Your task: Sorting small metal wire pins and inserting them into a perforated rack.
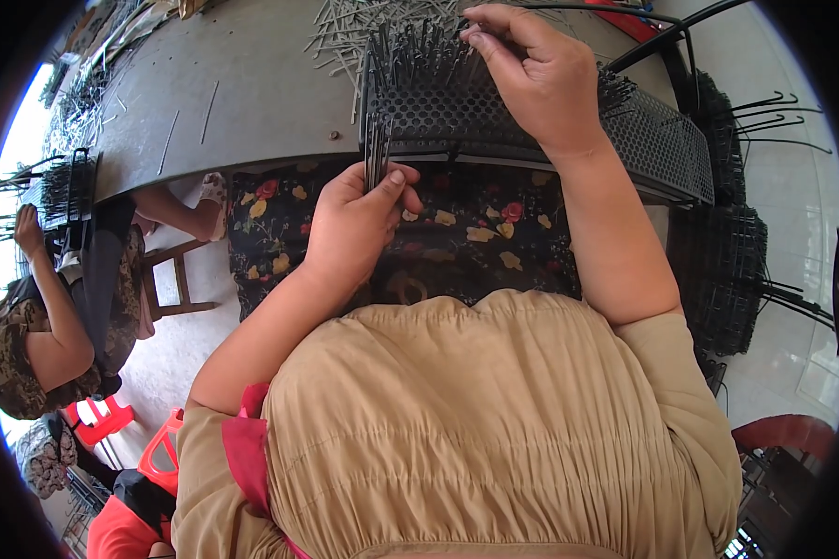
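Observation:
My left hand is closed around a small bundle of thin dark metal rods, held upright at the near edge of the table. Just beyond and to the right stands a long black perforated metal rack, with many dark rods sticking up from it. Over the rack, my right hand has its thumb and forefinger pinched together at the rods' tops. What sits between those fingertips is too small to make out.
Loose silvery rods lie heaped on the grey table behind the rack. Black racks with long hooks are stacked at the right. At far left, a co-worker's hand touches another rack; a wooden stool stands nearby.

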A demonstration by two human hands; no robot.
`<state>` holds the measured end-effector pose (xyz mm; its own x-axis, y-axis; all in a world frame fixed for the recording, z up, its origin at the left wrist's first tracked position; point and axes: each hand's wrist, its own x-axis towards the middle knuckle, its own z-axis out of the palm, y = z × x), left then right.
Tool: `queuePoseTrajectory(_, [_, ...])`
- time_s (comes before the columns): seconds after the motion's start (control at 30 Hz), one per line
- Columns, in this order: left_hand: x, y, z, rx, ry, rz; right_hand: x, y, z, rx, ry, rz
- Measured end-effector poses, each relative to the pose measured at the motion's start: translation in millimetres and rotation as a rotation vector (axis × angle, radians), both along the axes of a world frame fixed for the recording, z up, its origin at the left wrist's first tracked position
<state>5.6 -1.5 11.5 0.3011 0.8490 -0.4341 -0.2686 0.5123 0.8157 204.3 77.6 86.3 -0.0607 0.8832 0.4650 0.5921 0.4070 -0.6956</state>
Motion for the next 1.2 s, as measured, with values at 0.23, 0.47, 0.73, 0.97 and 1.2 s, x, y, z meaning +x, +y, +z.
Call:
queuePoseTrajectory(0.23, [1, 1, -1, 0.0, -0.001, -0.014, 12, 17, -21, 0.429, 0.002, 0.179])
queuePoseTrajectory(0.47, [-1, 2, -1, -0.025, -0.024, 0.03, 1, 1, -4, 0.223, -0.099, 0.084])
queuePoseTrajectory(0.73, [0, 4, 0, -0.015, -0.036, 0.005, 6, -1, -3, 0.221, -0.141, 0.047])
queuePoseTrajectory(0.97, [-1, 4, -3, -0.02, -0.042, 0.014, 6, -4, 6, 0.289, -0.123, 0.007])
queuePoseTrajectory(1.2, [1, 4, -1, -0.006, -0.007, 0.015, 18, -2, -26, 0.279, -0.054, 0.003])
